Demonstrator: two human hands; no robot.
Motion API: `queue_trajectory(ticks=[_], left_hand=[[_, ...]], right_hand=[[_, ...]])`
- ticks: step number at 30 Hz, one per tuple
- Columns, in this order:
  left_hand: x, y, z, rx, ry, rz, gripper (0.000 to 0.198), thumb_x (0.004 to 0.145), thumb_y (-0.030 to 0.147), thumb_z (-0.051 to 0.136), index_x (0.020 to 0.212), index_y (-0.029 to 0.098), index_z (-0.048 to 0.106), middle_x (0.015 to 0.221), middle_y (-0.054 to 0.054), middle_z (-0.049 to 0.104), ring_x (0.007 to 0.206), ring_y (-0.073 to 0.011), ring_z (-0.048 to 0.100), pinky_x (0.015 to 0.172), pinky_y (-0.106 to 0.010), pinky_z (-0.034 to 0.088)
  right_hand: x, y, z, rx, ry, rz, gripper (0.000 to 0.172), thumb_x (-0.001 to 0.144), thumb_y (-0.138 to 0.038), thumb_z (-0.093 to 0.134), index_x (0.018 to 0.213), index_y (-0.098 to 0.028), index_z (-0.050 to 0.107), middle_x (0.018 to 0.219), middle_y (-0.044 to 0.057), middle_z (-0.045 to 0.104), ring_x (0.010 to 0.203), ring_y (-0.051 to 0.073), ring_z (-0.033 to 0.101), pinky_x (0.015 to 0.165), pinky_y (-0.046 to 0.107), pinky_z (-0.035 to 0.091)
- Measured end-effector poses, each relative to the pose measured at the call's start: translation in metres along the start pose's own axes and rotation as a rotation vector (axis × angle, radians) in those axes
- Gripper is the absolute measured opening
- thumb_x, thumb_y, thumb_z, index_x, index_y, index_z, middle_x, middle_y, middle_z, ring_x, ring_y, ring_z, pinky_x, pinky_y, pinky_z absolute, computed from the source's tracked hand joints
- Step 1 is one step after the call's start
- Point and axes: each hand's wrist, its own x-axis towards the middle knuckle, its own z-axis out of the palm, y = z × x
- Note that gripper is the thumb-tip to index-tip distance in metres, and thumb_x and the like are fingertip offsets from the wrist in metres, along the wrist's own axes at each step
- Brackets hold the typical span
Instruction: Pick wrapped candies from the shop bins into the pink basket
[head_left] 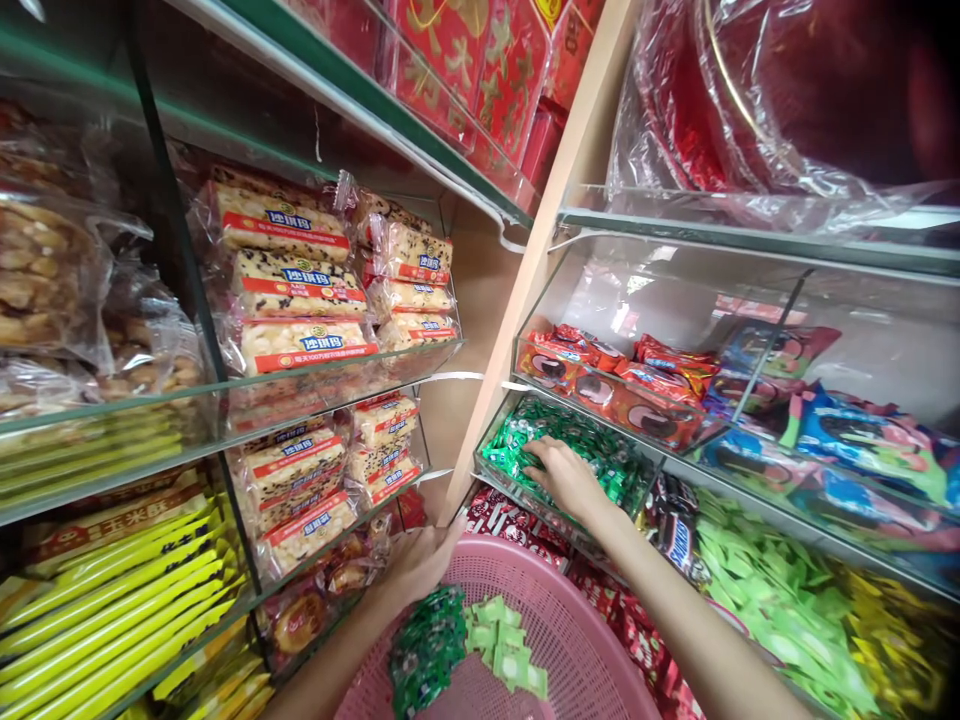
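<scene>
My left hand [421, 562] is closed on the far left rim of a pink plastic basket [551, 575], its fingertips partly hidden. Inside the basket lie a heap of dark green wrapped candies [427, 650] and a smaller pile of light green packets [506, 645]. My right hand [564, 472] reaches over a glass compartment of shiny green wrapped candies [517, 435]. Its bent fingers are apart and touch the top of the candies; I see nothing held in them.
A wooden divider [517, 290] separates the glass shelves. Packaged sachima bars [289, 285] and yellow packets [112, 600] fill the left side. On the right are red snack packs [637, 375], blue packs [862, 440], Snickers bars [679, 530] and light green packets [772, 580].
</scene>
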Motion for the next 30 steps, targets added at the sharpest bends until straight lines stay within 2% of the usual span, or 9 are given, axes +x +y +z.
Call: queue_trajectory(ticks=[5, 9, 12, 14, 16, 18, 22, 25, 30], left_hand=[[0.003, 0.002, -0.002, -0.002, 0.012, -0.067, 0.09, 0.078, 0.073, 0.003, 0.088, 0.011, 0.068, 0.098, -0.021, 0.067, 0.102, -0.0323, 0.059, 0.087, -0.039, 0.04], [0.006, 0.001, -0.003, -0.03, 0.005, -0.035, 0.085, 0.08, 0.071, 0.004, 0.083, 0.015, 0.068, 0.092, -0.018, 0.069, 0.098, -0.0304, 0.061, 0.084, -0.036, 0.041], [0.007, -0.001, -0.006, -0.072, -0.03, -0.028, 0.087, 0.081, 0.069, 0.0, 0.075, 0.017, 0.068, 0.083, -0.015, 0.07, 0.093, -0.0307, 0.062, 0.08, -0.037, 0.042], [0.008, -0.002, -0.009, -0.115, -0.032, -0.014, 0.087, 0.082, 0.067, -0.002, 0.071, 0.017, 0.067, 0.079, -0.014, 0.069, 0.09, -0.0297, 0.063, 0.078, -0.035, 0.042], [0.008, -0.001, -0.011, -0.152, -0.028, -0.004, 0.088, 0.082, 0.067, -0.004, 0.067, 0.016, 0.066, 0.075, -0.014, 0.069, 0.088, -0.0288, 0.063, 0.076, -0.034, 0.042], [0.009, -0.001, -0.012, -0.177, -0.021, -0.015, 0.089, 0.081, 0.067, -0.005, 0.067, 0.016, 0.066, 0.075, -0.014, 0.069, 0.088, -0.0287, 0.063, 0.075, -0.033, 0.042], [0.009, -0.001, -0.01, -0.193, -0.024, -0.068, 0.088, 0.08, 0.07, -0.002, 0.071, 0.017, 0.068, 0.078, -0.014, 0.069, 0.089, -0.0286, 0.062, 0.073, -0.033, 0.042], [0.007, -0.003, -0.008, -0.208, -0.018, -0.058, 0.084, 0.081, 0.069, 0.002, 0.068, 0.017, 0.066, 0.075, -0.012, 0.068, 0.087, -0.0273, 0.063, 0.072, -0.032, 0.041], [0.006, -0.005, -0.001, -0.272, 0.0, 0.004, 0.075, 0.084, 0.067, 0.011, 0.066, 0.018, 0.065, 0.072, -0.01, 0.068, 0.083, -0.0247, 0.063, 0.069, -0.028, 0.042]], right_hand=[[0.003, 0.004, -0.001, -0.003, 0.017, -0.015, 0.022, 0.085, -0.016, 0.05, 0.104, -0.018, 0.06, 0.101, 0.009, 0.06, 0.099, 0.021, 0.056, 0.08, 0.028, 0.042], [-0.004, 0.004, -0.014, 0.042, 0.147, -0.049, 0.023, 0.086, -0.019, 0.049, 0.108, -0.018, 0.057, 0.102, 0.009, 0.059, 0.098, 0.022, 0.055, 0.082, 0.032, 0.043], [-0.021, -0.011, -0.022, 0.172, 0.293, -0.142, 0.022, 0.088, -0.023, 0.047, 0.109, -0.019, 0.053, 0.102, 0.008, 0.058, 0.097, 0.022, 0.054, 0.083, 0.035, 0.044], [-0.036, -0.029, -0.019, 0.292, 0.323, -0.23, 0.022, 0.09, -0.024, 0.045, 0.111, -0.02, 0.051, 0.104, 0.008, 0.057, 0.097, 0.02, 0.053, 0.085, 0.036, 0.043], [-0.051, -0.049, -0.008, 0.391, 0.267, -0.304, 0.022, 0.091, -0.025, 0.043, 0.112, -0.021, 0.05, 0.105, 0.008, 0.056, 0.098, 0.02, 0.052, 0.085, 0.036, 0.043], [-0.063, -0.065, 0.012, 0.433, 0.142, -0.347, 0.021, 0.092, -0.024, 0.042, 0.111, -0.021, 0.051, 0.104, 0.007, 0.056, 0.098, 0.019, 0.052, 0.084, 0.035, 0.044], [-0.068, -0.08, 0.055, 0.375, -0.057, -0.39, 0.017, 0.091, -0.021, 0.042, 0.102, -0.021, 0.055, 0.098, 0.005, 0.057, 0.093, 0.018, 0.053, 0.081, 0.033, 0.044], [-0.063, -0.081, 0.074, 0.324, -0.112, -0.424, 0.017, 0.091, -0.02, 0.041, 0.098, -0.021, 0.056, 0.098, 0.004, 0.057, 0.093, 0.018, 0.053, 0.082, 0.033, 0.043], [-0.057, -0.089, 0.089, 0.224, -0.12, -0.486, 0.022, 0.092, -0.016, 0.037, 0.102, -0.02, 0.056, 0.105, 0.006, 0.058, 0.1, 0.019, 0.051, 0.089, 0.035, 0.04]])
